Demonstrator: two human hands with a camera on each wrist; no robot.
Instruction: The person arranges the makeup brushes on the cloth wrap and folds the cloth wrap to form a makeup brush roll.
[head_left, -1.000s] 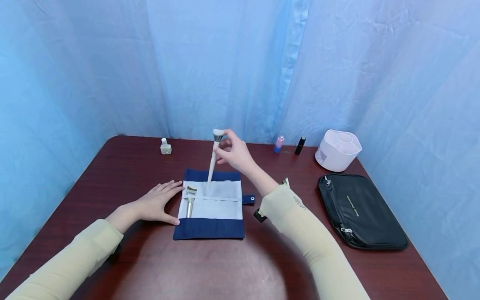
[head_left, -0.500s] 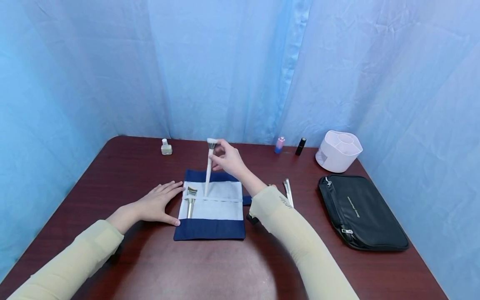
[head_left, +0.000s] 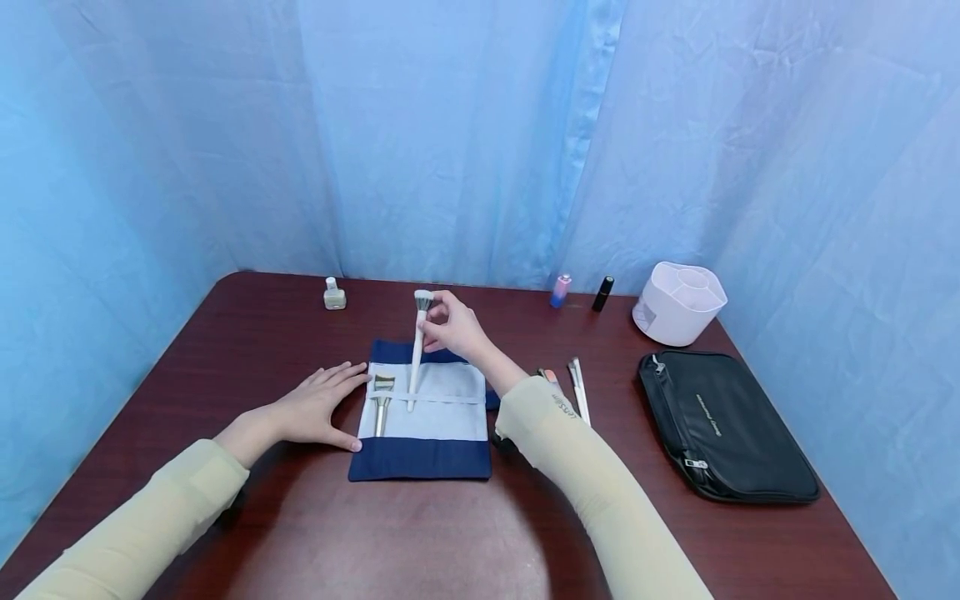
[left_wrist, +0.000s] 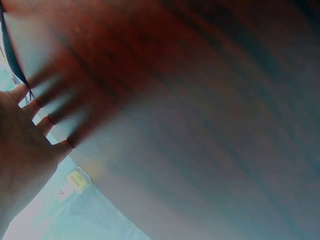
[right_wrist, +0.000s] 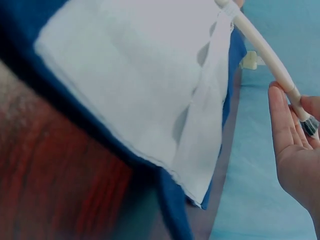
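Observation:
My right hand (head_left: 453, 327) pinches a white-handled makeup brush (head_left: 417, 350) near its bristle end, bristles up. The brush's lower end passes behind the white elastic band of the open brush roll (head_left: 420, 458), which is navy outside with a pale lining. In the right wrist view the brush handle (right_wrist: 265, 47) meets the band at the top, thumb and fingers just below its bristles. A second brush (head_left: 382, 404) with a metallic handle sits under the band at the left. My left hand (head_left: 311, 406) lies flat with fingers spread, fingertips and thumb at the roll's left edge.
More brushes (head_left: 578, 387) lie right of the roll, partly behind my right sleeve. A black zip case (head_left: 731, 425) and a white organizer cup (head_left: 677, 308) stand at the right. Along the back are a nail polish bottle (head_left: 334, 296), a pink-blue tube (head_left: 560, 291) and a black tube (head_left: 602, 294).
My right hand has come down and slightly left with the brush, whose handle end has slid in behind the band. The left hand stays in place.

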